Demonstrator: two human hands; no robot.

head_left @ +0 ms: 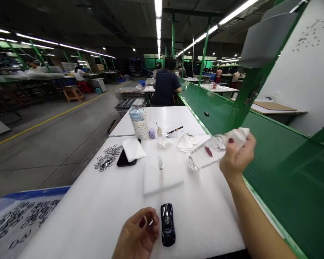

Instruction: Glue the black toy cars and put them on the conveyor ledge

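My right hand (239, 153) is raised over the right side of the table, closed round a white tissue (239, 136) and the end of a clear bottle (206, 153). The bottle is tilted, with a dark red mark on it. Low in front, my left hand (140, 232) has curled fingers, with a small shiny bit showing between them that I cannot make out. Just right of it lies a glossy black toy car (167, 225). Beyond the car is a white foam pad (162, 181) with a small clear piece (161, 164) on it.
At the table's left are many thin black rings (108, 158) and a black phone (126, 160) under a folded tissue (133, 149). Farther back stand a patterned flask (140, 124), a small bottle (159, 131) and a crumpled tissue (187, 141). A green conveyor (275, 180) runs along the right; a person (164, 86) sits ahead.
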